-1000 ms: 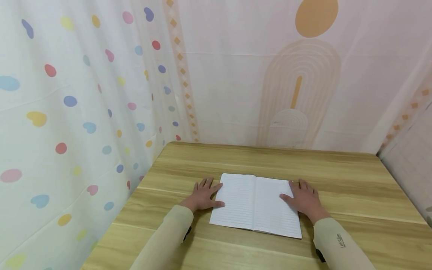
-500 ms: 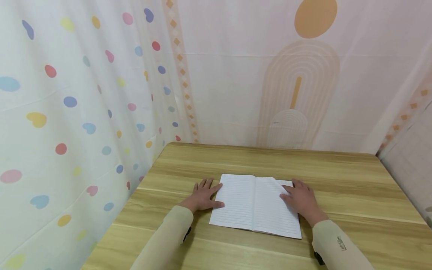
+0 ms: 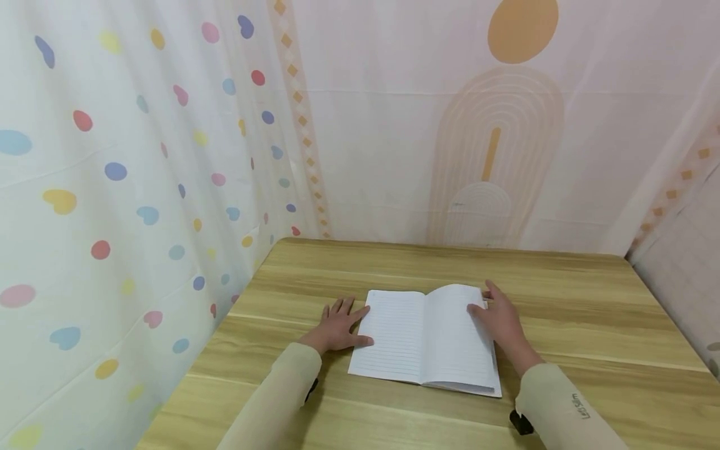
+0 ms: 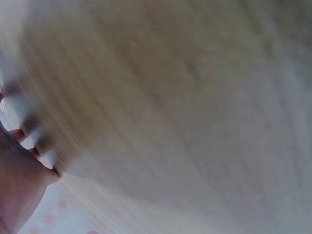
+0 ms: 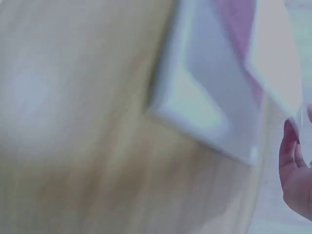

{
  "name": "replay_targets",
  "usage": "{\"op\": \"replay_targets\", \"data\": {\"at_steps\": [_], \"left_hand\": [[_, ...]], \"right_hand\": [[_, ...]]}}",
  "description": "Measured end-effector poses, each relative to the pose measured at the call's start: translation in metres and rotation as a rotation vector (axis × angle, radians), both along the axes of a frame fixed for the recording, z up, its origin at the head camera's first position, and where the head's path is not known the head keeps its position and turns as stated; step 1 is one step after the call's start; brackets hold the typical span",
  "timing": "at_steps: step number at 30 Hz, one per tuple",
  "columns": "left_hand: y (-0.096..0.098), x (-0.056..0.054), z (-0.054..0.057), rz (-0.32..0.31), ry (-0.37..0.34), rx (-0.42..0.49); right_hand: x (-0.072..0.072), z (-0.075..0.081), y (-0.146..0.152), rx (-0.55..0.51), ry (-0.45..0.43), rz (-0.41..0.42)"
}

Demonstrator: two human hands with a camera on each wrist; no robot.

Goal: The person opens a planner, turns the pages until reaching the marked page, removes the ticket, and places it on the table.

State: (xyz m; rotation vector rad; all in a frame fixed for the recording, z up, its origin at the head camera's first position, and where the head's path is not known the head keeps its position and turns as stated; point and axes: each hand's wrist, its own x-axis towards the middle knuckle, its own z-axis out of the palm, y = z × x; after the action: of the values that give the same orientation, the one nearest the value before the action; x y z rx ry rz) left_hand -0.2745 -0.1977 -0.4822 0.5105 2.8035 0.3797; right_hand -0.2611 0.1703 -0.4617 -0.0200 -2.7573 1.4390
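An open notebook (image 3: 389,337) with lined white pages lies on the wooden table. My left hand (image 3: 337,326) rests spread at its left edge, thumb and forefinger on the paper. On the other side, my right hand (image 3: 503,320) pinches the outer edge of the right-hand page (image 3: 454,334), which bows upward off the sheets below. Seen from the right wrist, the raised page (image 5: 278,58) stands away from the rest of the notebook, its corner between thumb and fingers (image 5: 291,151). The left wrist view shows only part of the left hand (image 4: 22,175) against the tabletop.
The wood-grain table (image 3: 371,265) reaches back to a white curtain (image 3: 371,156) with an arch print. A curtain with coloured spots (image 3: 140,206) hangs along the left side.
The right-hand page has come up from lying flat, its far corner curling first. My right hand has shifted from resting on the page to pinching its edge. The left hand has stayed put.
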Motion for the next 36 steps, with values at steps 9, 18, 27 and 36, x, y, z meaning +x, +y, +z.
{"op": "replay_targets", "data": {"at_steps": [9,18,27,36], "left_hand": [[0.001,0.0,0.001,0.008,-0.005,0.007],[-0.001,-0.003,-0.003,0.002,-0.008,0.015],[-0.002,-0.003,-0.004,-0.009,0.004,0.023],[0.001,-0.002,-0.005,-0.008,0.044,-0.028]], "right_hand": [[0.005,0.027,-0.014,-0.585,-0.125,-0.064],[0.011,0.021,-0.046,-0.497,-0.01,0.24],[0.025,0.004,-0.065,0.058,0.118,0.455],[0.036,-0.011,-0.077,0.466,0.232,0.627]]}}
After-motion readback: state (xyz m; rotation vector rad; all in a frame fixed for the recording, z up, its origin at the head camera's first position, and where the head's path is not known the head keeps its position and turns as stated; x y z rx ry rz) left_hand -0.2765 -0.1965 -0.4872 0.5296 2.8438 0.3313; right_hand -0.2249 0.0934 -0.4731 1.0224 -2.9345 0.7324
